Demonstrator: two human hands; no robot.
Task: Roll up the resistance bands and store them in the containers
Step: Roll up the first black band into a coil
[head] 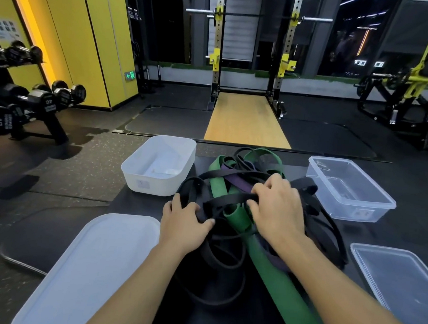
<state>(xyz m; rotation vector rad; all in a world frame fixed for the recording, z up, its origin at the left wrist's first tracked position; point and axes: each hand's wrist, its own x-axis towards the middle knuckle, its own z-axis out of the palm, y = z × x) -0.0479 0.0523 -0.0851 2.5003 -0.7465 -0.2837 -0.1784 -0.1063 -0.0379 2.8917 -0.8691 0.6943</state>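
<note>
My right hand (277, 209) curls round a black band (227, 201), my left hand (183, 222) grips the tangled pile (217, 261) between white tub (154, 183) and clear tub (354, 208). A green band (273, 281) crosses underneath, with lids beside me.

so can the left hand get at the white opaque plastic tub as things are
Probably yes: the left hand, gripping tangled black rubber bands, sits right by the white plastic tub, with nothing between them.
</note>
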